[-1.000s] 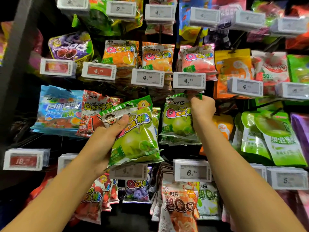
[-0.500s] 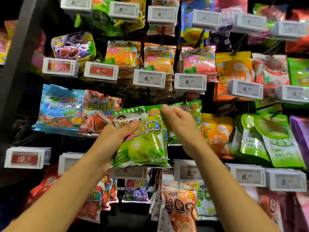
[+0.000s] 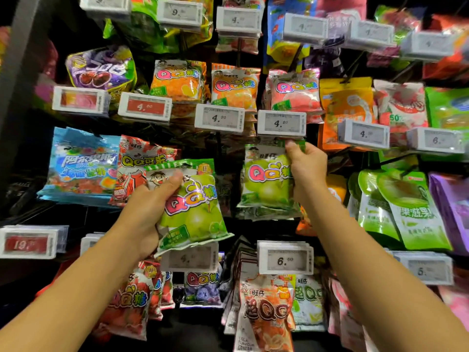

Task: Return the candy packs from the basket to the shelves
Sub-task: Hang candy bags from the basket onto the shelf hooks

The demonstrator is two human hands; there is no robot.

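We see two bare arms reaching up to a wall of candy bags. The left hand (image 3: 149, 212) holds a green apple candy pack (image 3: 195, 207), thumb on the front and the other fingers hidden behind it. This pack tilts a little and covers part of a price tag (image 3: 190, 257) below it, so we cannot read that number well.

The right hand (image 3: 308, 171) pinches the top right corner of a second green pack (image 3: 266, 181), which is up at the rack just under the 4.20 tag (image 3: 281, 123). We cannot tell if it hangs on a hook, because the tag and the hand hide the top. More green packs sit behind it, only their edges showing.

The tags and bags at the top and far right are blurry. We cannot see the basket.
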